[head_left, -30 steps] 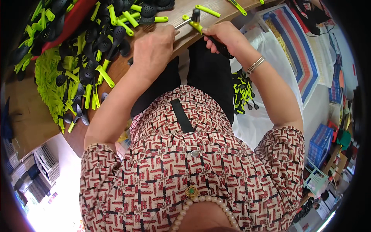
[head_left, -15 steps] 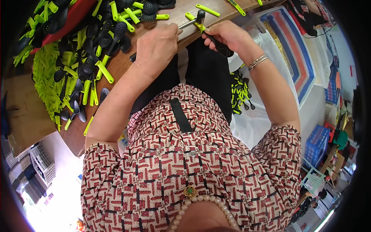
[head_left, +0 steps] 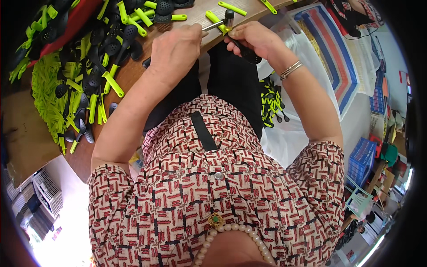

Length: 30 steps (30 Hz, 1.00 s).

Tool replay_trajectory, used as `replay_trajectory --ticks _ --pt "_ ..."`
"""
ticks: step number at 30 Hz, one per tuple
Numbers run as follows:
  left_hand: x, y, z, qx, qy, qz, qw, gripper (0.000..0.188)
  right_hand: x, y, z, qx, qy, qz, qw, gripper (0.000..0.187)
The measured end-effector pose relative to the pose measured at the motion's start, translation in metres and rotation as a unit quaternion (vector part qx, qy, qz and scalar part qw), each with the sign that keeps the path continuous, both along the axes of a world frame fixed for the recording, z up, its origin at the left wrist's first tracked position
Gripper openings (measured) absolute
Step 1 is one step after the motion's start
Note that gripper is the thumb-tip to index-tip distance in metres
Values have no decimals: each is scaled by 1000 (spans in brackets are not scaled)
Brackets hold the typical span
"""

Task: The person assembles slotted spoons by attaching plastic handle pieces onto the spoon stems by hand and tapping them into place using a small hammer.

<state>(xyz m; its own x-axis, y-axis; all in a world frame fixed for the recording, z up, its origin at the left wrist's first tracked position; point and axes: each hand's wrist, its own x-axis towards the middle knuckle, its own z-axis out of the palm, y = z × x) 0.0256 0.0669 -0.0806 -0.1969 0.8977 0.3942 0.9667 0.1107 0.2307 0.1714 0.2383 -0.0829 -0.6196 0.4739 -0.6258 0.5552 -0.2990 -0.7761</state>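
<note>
My left hand (head_left: 178, 48) is closed around the grip of a small hammer (head_left: 212, 26) with a metal shaft. Its dark head (head_left: 229, 16) is over the bright green handle of a slotted spoon (head_left: 250, 52), near where the handle joins the black part; whether they touch, I cannot tell. In my right hand (head_left: 253, 38) the spoon is pinched at that joint, its black perforated bowl pointing toward me. The green handle's far end lies at the edge of the wooden table (head_left: 200, 13).
A heap of black slotted spoons with green handles (head_left: 113, 84) covers the table's left side, beside a pile of loose green handles (head_left: 44, 98). More spoons (head_left: 271, 104) lie in a whitish plastic bag (head_left: 284, 142) below my right arm. Single green handles (head_left: 232, 8) lie farther back.
The whole view has shifted slightly, so things appear a little farther left and up. Both hands keep their holds, and the hammer head stays over the spoon's handle.
</note>
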Motion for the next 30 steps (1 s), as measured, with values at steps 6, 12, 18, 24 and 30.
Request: replay_trajectory --ticks 6,12,18,24,30 --pt "2 -3 -1 87 -4 20 996 7 3 7 -1 -11 1 8 1000 22" --pt "-3 -1 8 -13 47 -5 999 6 1 6 3 5 -16 22 1000 21" --pt "-2 -5 9 4 50 11 999 9 2 4 2 21 -4 23 999 21" --pt "-15 5 15 46 45 -31 997 9 0 6 3 39 -8 33 999 22" --pt "-17 5 -2 13 29 -10 999 8 0 6 5 30 -31 21 999 21"
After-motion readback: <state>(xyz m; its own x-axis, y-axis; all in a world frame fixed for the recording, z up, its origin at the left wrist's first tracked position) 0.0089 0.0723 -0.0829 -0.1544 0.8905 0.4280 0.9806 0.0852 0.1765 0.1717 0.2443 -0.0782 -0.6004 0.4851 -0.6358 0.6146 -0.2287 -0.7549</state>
